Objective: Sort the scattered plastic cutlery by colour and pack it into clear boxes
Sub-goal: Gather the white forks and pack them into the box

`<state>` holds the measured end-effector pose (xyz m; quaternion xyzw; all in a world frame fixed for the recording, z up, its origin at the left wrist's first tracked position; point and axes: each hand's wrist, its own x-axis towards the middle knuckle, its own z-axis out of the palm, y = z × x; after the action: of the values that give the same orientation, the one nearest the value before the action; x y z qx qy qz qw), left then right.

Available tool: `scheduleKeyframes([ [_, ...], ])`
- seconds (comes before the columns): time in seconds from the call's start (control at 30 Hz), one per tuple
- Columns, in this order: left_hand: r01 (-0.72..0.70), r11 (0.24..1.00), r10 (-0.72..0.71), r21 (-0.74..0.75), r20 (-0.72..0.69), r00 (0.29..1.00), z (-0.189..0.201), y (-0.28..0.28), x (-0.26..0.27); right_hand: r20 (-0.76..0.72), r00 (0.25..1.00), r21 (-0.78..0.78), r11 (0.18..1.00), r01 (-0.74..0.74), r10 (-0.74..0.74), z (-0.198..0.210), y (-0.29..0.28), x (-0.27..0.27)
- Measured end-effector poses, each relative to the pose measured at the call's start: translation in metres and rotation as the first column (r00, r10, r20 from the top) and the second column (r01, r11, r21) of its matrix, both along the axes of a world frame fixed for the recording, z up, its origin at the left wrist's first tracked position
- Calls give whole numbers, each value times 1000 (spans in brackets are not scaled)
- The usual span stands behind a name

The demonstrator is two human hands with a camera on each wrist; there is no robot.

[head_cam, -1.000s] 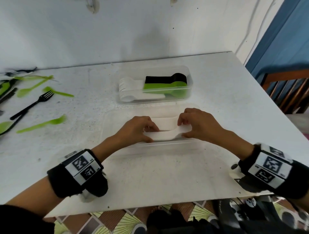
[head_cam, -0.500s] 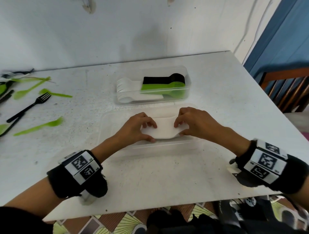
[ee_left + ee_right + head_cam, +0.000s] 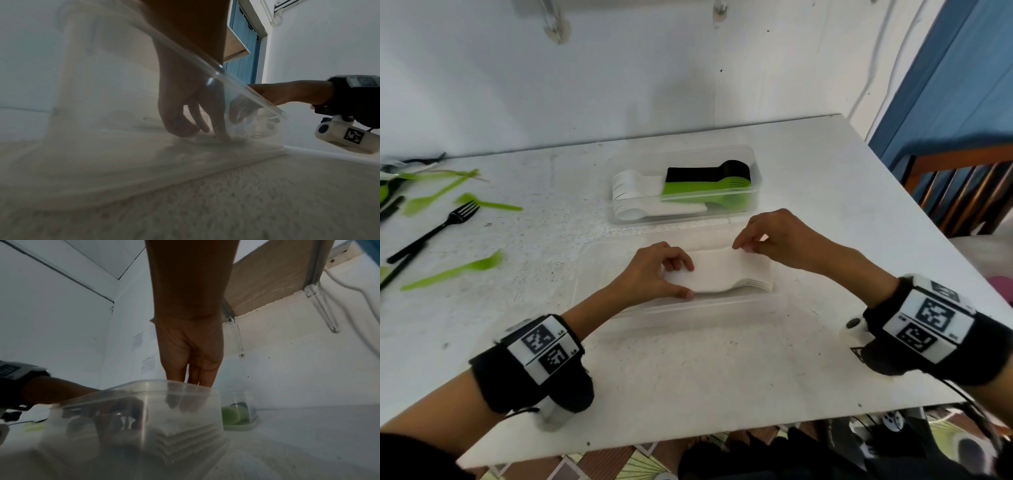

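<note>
Head view: far box (image 3: 755,161) packed white, black, green. Left hand (image 3: 654,274) grips white stack (image 3: 726,274) in near box (image 3: 599,246); right hand (image 3: 774,236) loose above. Loose cutlery (image 3: 453,270) remains on tabletop (image 3: 688,377).

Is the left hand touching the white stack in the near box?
Touching. Head view: left hand grips the white stack, thumb under its near edge, fingers curled on top.

We see a white speckled surface (image 3: 688,370) set against a white wall. Two clear boxes rest on it: the near box (image 3: 599,274), holding a stack of white cutlery, and just beyond it the far box (image 3: 755,161), packed with white, green and black pieces. At the far left lie loose green forks (image 3: 452,270) and a black fork (image 3: 434,231), well apart from the boxes.
</note>
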<state>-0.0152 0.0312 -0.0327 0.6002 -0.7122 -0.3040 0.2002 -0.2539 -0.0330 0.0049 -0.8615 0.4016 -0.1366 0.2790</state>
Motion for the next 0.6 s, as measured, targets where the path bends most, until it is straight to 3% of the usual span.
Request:
scheduleKeyframes([
  [0.1,-5,1000,4,30,14,1000,1,-3,-1,-182,981,45,997,-62,70,8,4,-1],
  [0.23,-19,999,17,48,47,999,0,-3,-5,-413,907,-71,989,-129,89,9,13,6],
  [0.33,-4,1000,2,31,80,997,2,-2,-9,-449,890,-144,977,-158,78,6,17,10],
  [0.6,66,998,-66,5,118,991,2,1,-9,-457,885,-126,979,-160,86,10,18,14],
])
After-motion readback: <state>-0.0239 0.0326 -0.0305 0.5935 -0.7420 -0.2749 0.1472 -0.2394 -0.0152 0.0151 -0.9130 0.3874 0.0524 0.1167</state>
